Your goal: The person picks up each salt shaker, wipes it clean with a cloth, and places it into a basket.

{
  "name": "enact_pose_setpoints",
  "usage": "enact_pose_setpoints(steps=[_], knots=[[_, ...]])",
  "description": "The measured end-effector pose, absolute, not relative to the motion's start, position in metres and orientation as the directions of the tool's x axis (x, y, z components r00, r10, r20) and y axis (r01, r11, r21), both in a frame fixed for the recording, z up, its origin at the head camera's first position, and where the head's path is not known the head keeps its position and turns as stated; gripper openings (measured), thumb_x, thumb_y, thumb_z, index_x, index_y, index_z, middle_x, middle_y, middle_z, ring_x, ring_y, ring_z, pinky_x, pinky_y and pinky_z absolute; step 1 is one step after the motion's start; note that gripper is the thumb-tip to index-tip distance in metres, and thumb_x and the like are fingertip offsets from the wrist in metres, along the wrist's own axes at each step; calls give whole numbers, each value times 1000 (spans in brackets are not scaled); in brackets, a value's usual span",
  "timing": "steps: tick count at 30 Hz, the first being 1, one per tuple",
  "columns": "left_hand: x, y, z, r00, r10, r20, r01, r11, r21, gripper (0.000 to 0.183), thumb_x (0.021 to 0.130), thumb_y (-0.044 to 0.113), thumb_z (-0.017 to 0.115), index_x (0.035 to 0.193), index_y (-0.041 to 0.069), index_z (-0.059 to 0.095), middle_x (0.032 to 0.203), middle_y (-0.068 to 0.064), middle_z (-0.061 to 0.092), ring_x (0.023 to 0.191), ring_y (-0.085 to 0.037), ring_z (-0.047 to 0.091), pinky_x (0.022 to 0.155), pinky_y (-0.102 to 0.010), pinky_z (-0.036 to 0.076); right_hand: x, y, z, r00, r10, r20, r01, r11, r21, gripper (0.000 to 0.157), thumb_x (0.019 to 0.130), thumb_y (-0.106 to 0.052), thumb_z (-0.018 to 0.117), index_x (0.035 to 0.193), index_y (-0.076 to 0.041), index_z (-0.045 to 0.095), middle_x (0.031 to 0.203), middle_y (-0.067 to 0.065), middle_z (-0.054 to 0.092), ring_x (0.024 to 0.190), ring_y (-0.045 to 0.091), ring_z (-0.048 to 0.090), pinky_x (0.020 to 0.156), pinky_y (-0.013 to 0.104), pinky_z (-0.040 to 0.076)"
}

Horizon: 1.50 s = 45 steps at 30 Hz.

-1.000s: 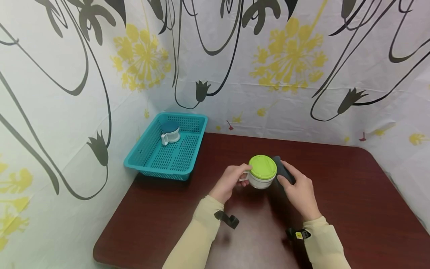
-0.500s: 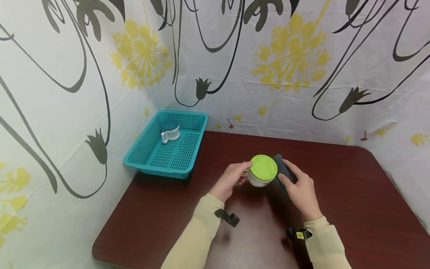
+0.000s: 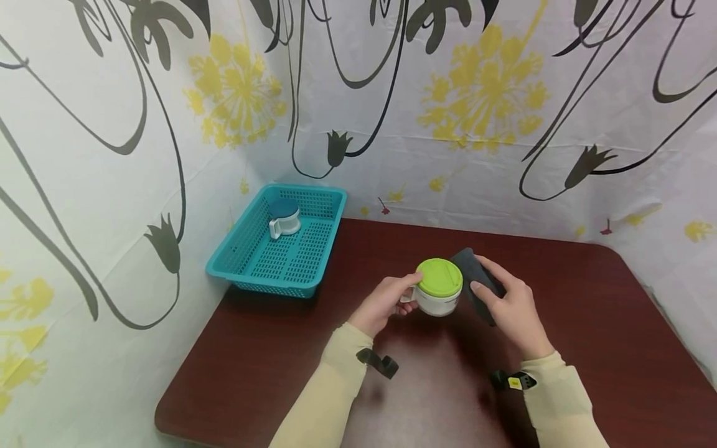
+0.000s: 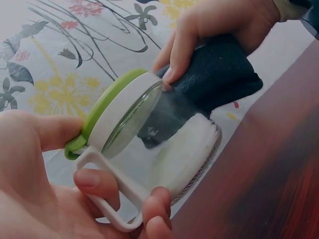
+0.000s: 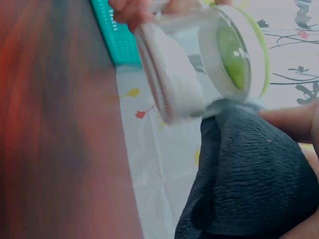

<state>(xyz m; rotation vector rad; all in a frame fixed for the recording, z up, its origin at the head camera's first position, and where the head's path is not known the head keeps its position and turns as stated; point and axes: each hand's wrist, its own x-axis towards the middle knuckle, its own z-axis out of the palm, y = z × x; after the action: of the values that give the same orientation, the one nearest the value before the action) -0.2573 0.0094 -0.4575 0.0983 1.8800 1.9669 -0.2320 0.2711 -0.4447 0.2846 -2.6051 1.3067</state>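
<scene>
My left hand (image 3: 386,303) grips the white handle of a clear seasoning jar (image 3: 437,305), thumb on its rim. The jar has a green flip lid (image 3: 439,277) with a white collar, closed, and white powder (image 4: 185,149) lies slanted inside. In my right hand (image 3: 512,305) is a folded dark cloth (image 3: 476,280), pinched between thumb and fingers. In the right wrist view the cloth (image 5: 254,169) overlaps the jar's side near the collar. Both hands hold their things above the table.
A turquoise basket (image 3: 263,287) stands at the back left of the dark red table (image 3: 269,367). Inside it sits a similar white-handled jar with a blue lid (image 3: 284,210). Flower-patterned sheeting (image 3: 370,112) hangs behind and at the left.
My right hand has shifted a little to the right, and the cloth now shows more of its length beside the jar. The jar has tipped slightly; my left hand stays about in place.
</scene>
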Motion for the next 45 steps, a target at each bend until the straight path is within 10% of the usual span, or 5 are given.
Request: enact_pose_setpoints(steps=[17,27,45], knots=[[-257,5,-458,-887,395,-239,-262,-5,965,61,87,54,67,65,3,41,65,-8,48,66,-20,55,62,-31,44,-242,293,-419,-911,-227,345,-406,646,-646,57,96,-31,69,148,-42,47,141,-8,54,111,20,56,75,26,53],[-255,5,-454,-889,396,-230,-230,48,972,40,87,50,69,85,10,72,69,-9,53,66,-22,56,61,-32,43,-254,288,-429,-870,-362,334,-491,692,-530,58,94,-22,73,144,-42,51,131,-13,57,98,13,56,71,33,51],[-253,2,-455,-886,409,-216,-207,68,976,39,86,51,70,86,12,73,69,-9,50,68,-23,55,65,-37,41,-252,287,-444,-891,-365,269,-453,695,-558,61,90,-15,76,140,-43,54,129,-11,58,96,15,57,73,34,51]])
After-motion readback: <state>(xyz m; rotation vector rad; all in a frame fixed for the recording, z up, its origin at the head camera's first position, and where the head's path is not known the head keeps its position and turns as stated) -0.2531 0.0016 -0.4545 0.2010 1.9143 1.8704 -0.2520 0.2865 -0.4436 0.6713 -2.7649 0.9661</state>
